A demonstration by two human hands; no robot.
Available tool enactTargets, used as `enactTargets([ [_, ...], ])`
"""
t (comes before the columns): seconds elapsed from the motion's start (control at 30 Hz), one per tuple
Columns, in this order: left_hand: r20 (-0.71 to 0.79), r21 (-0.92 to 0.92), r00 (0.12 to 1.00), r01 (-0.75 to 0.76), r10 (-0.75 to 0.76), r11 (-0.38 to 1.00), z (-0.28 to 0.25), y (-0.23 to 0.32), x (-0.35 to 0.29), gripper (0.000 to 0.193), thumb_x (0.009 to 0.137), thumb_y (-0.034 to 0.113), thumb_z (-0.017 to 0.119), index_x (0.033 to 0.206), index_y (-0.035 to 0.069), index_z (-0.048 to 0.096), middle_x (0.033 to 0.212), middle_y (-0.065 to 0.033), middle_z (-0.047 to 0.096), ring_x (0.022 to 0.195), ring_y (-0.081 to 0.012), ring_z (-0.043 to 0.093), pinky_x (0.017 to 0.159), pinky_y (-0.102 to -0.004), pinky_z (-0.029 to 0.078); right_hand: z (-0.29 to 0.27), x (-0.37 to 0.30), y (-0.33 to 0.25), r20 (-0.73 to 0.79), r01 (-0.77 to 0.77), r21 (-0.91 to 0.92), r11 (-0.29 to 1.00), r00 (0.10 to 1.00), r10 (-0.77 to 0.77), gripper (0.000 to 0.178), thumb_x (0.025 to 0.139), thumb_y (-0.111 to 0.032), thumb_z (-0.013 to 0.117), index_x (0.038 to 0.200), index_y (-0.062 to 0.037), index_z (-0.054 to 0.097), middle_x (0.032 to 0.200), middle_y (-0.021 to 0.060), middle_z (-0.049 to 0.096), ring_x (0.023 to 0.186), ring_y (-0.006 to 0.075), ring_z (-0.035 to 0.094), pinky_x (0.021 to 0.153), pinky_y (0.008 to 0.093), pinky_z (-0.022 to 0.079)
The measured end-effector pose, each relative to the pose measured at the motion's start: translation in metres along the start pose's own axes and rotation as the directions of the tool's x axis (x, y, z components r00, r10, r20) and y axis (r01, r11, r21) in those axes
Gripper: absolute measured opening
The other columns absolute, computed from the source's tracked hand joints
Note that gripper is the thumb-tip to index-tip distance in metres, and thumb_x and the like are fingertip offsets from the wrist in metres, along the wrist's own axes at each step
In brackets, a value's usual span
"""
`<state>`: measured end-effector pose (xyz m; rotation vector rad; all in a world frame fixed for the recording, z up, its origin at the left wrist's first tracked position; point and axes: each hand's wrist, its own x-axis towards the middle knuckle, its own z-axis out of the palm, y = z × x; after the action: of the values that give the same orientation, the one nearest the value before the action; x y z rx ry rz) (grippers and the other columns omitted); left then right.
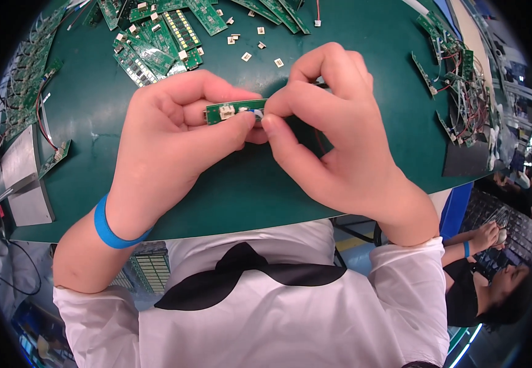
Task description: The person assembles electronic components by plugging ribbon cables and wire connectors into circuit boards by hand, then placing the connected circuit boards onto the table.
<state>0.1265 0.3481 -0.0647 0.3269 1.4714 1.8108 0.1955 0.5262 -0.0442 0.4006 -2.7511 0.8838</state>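
PCB (235,107); boards (182,30), loose conns (279,62) beyond

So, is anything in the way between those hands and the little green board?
Nothing visible: the left hand already grips the board, and the right hand's thumb and forefinger close in at its right end, hiding that spot. The loose boards lie apart, farther up the table.

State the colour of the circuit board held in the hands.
The circuit board is green, best seen in the head view.
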Motion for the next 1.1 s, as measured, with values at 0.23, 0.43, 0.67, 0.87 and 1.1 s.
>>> enactTargets([
  [0.23, -0.101, 0.133, 0.991, -0.078, 0.092, 0.988, 0.000, 0.011, -0.002, 0.017, 0.085, 0.000, 0.058, 0.101, -0.005, 0.058, 0.088, -0.0127, 0.067, 0.079, -0.0179, 0.067, 0.070, -0.0228, 0.052, -0.050, 0.006, 0.049, -0.067, -0.135, 0.230, 0.964, 0.986, 0.154, 0.019, 0.093, -0.005, 0.043, 0.102, 0.0035, 0.057, 0.101, 0.0051, 0.058, 0.099, 0.0128, 0.052, 0.088, 0.0249, 0.039],
  [0.43, -0.103, 0.262, 0.958, -0.232, 0.266, 0.937, 0.000, 0.013, -0.008, 0.018, 0.078, -0.005, 0.065, 0.096, -0.004, 0.062, 0.084, -0.0080, 0.066, 0.080, -0.0123, 0.064, 0.067, -0.0203, 0.050, -0.027, 0.009, 0.047, 0.195, 0.193, -0.024, 0.981, 0.963, -0.184, 0.024, 0.075, -0.003, 0.062, 0.098, -0.0102, 0.065, 0.108, 0.0095, 0.056, 0.105, 0.0275, 0.049, 0.093, 0.0384, 0.036],
  [0.67, 0.345, 0.692, 0.652, -0.663, 0.675, 0.287, 0.002, 0.016, -0.011, 0.024, 0.065, -0.005, 0.071, 0.086, 0.002, 0.063, 0.083, -0.0097, 0.066, 0.073, -0.0218, 0.064, 0.069, -0.0303, 0.052, -0.018, 0.013, 0.044, 0.075, 0.051, -0.060, 0.997, 0.996, -0.047, 0.010, 0.077, -0.012, 0.066, 0.083, -0.0056, 0.062, 0.088, 0.0057, 0.056, 0.085, 0.0246, 0.057, 0.076, 0.0355, 0.043],
  [0.87, 0.317, 0.767, 0.500, -0.635, 0.806, 0.092, -0.006, 0.017, -0.011, 0.027, 0.064, -0.005, 0.070, 0.087, 0.006, 0.063, 0.085, -0.0054, 0.067, 0.078, -0.0208, 0.066, 0.081, -0.0398, 0.050, -0.024, 0.012, 0.047, -0.008, -0.186, 0.146, 0.972, 0.982, 0.189, 0.018, 0.082, -0.020, 0.065, 0.077, -0.0031, 0.063, 0.076, 0.0079, 0.058, 0.067, 0.0207, 0.058, 0.059, 0.0291, 0.045],
  [1.1, 0.368, 0.816, 0.447, -0.575, 0.815, -0.053, -0.005, 0.023, -0.017, 0.030, 0.063, -0.005, 0.071, 0.087, 0.009, 0.062, 0.083, -0.0025, 0.067, 0.081, -0.0207, 0.065, 0.088, -0.0391, 0.043, -0.018, 0.012, 0.049, 0.106, -0.363, 0.744, 0.560, 0.893, 0.438, 0.034, 0.097, -0.026, 0.047, 0.091, 0.0018, 0.064, 0.096, 0.0065, 0.066, 0.086, 0.0103, 0.059, 0.075, 0.0244, 0.045],
])
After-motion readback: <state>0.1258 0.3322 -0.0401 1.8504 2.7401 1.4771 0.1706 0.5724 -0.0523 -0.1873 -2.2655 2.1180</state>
